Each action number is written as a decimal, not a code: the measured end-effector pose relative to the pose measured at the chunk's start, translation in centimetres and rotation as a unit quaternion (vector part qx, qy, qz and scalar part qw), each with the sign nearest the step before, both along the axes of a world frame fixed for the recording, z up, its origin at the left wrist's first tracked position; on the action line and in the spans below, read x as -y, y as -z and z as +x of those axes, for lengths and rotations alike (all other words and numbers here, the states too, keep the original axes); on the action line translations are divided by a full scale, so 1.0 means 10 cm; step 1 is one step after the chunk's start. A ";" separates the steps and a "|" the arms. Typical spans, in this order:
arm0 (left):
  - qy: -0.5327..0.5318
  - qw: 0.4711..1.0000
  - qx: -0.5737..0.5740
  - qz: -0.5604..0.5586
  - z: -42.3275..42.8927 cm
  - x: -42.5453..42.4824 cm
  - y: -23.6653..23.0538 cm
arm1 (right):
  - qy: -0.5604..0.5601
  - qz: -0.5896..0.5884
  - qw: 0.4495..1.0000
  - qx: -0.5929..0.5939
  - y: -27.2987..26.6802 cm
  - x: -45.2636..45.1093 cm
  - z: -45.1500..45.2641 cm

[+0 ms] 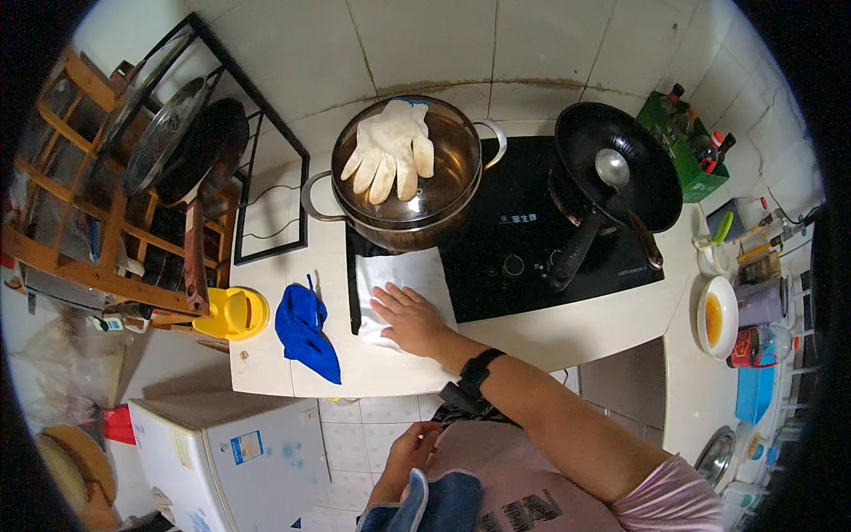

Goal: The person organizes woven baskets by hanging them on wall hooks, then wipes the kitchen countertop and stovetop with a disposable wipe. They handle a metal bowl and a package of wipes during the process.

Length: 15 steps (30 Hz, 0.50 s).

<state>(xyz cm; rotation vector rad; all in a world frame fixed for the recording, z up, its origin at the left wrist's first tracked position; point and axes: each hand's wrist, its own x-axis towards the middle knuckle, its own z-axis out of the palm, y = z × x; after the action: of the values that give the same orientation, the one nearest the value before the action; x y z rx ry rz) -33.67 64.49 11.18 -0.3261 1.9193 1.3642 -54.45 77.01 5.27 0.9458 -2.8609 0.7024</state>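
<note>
My right hand lies palm down, fingers spread, on a white paper towel at the front left of a black two-burner cooktop. Low in the view, my left hand hangs by my body beside a blue cloth; its fingers are curled and partly hidden. Behind the towel stands a lidded two-handled pot with a white cotton glove on its glass lid. A blue cloth rag lies on the counter left of the towel.
A black wok holding a ladle stands on the right burner. A green box of bottles is at the back right, a white bowl with yellow liquid at the right. Left are a black metal rack and a yellow plastic holder.
</note>
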 end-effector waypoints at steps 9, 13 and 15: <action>-0.044 0.993 -0.058 0.089 -0.10 -0.01 0.18 | 0.206 0.128 0.963 0.118 -0.15 -1.08 0.05; -0.028 0.996 -0.046 0.076 -0.32 -0.04 0.02 | 0.258 0.134 0.949 0.118 -0.09 -1.15 -0.04; -0.016 0.994 -0.066 0.083 -0.37 0.05 0.00 | 0.280 0.142 0.941 0.123 -0.10 -0.98 0.03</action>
<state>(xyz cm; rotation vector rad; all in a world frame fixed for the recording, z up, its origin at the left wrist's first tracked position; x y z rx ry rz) -37.41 63.96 11.17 -0.1891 1.8971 1.5897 -54.18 86.83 6.32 0.0141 -3.2630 0.3724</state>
